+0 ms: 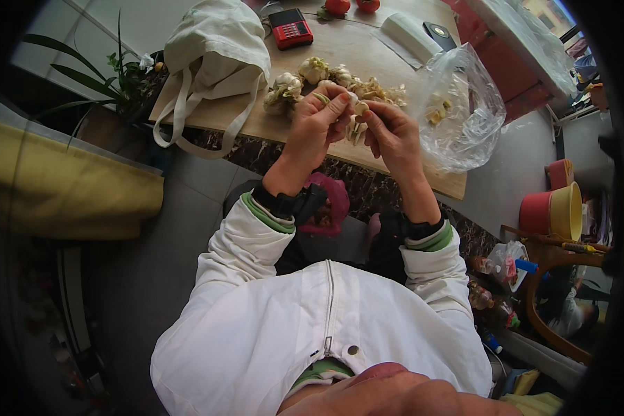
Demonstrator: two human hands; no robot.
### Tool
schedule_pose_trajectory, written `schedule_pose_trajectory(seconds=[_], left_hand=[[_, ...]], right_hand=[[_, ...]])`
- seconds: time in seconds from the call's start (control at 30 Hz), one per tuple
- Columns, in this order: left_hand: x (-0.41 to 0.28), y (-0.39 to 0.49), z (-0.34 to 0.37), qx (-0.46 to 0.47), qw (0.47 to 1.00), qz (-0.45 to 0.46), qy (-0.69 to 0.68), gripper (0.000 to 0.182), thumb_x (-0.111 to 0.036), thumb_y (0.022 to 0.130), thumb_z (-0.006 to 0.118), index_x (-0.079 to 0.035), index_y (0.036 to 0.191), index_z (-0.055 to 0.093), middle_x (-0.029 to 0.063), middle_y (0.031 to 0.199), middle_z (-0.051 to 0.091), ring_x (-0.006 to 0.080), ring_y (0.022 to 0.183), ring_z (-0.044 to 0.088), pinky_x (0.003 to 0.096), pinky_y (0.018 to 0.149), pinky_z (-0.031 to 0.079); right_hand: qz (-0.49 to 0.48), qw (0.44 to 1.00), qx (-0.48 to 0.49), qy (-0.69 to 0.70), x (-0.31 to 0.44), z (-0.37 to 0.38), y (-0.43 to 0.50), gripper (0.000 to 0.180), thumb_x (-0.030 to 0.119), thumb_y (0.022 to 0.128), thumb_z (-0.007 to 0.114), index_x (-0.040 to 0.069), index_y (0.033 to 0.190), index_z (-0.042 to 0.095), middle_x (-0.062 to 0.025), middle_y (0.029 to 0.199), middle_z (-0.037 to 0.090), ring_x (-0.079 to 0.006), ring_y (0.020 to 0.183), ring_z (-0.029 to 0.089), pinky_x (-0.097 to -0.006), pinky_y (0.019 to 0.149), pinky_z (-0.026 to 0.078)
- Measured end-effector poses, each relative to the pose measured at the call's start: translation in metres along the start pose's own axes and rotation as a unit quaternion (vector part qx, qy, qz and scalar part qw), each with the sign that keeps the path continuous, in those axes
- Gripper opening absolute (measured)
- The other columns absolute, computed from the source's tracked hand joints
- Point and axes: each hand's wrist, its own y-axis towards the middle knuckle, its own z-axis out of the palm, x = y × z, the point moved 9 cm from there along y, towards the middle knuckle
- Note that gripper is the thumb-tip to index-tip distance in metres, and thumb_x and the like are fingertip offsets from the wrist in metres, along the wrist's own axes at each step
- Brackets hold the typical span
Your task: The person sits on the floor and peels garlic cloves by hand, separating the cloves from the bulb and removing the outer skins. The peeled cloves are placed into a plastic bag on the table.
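Over the near edge of the wooden table, my left hand (pixel 320 117) pinches a white garlic clove (pixel 352 97) between thumb and forefinger. A greenish piece of garlic (pixel 321 98) shows between its curled fingers. My right hand (pixel 395 127) grips a pale piece of garlic (pixel 361 108) at its fingertips, close against the left hand. Just beyond lie several whole garlic bulbs (pixel 287 86) and a heap of dry garlic skins (pixel 372 89). Below my hands, a few loose garlic pieces (pixel 355 130) rest on the table, partly hidden by my fingers.
A white cloth bag (pixel 218 47) slumps on the wooden table (pixel 343 44) at left, by a red-and-black device with keys (pixel 290 29). At right, a clear plastic bag (pixel 463 119) holds garlic cloves. A pink plastic bag (pixel 333 203) sits below the table edge.
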Motion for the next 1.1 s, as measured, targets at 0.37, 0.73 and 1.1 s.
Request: schedule_pose_trajectory(seconds=[0.37,0.73,1.1], left_hand=[[-0.015,0.000,-0.005,-0.092,0.909,0.122,0.387,0.009,-0.002,0.090,0.056,0.000,0.096,0.062,0.0025,0.079,0.064,0.0064,0.071,0.059,0.0201,0.063,0.046],[-0.016,0.001,-0.008,-0.098,0.902,0.158,0.389,0.012,-0.008,0.091,0.056,0.000,0.095,0.064,0.0038,0.070,0.066,0.0067,0.062,0.059,0.0231,0.056,0.046],[-0.027,-0.003,-0.009,-0.136,0.877,0.191,0.420,0.012,-0.002,0.090,0.054,0.000,0.088,0.065,0.0028,0.076,0.063,0.0061,0.068,0.054,0.0218,0.062,0.043]], right_hand=[[-0.194,0.896,-0.263,-0.300,0.074,-0.098,-0.015,0.020,0.006,0.086,0.065,0.002,0.105,0.069,-0.0067,0.076,0.068,-0.0101,0.058,0.059,-0.0236,0.055,0.046],[-0.047,0.855,-0.323,-0.403,0.061,-0.149,-0.011,0.029,0.018,0.087,0.065,0.006,0.114,0.066,-0.0082,0.082,0.070,-0.0144,0.069,0.066,-0.0284,0.066,0.051],[-0.220,0.882,-0.205,-0.363,0.099,-0.068,-0.011,0.028,0.006,0.087,0.064,0.007,0.115,0.066,-0.0094,0.116,0.061,-0.0121,0.082,0.060,-0.0241,0.064,0.052]])
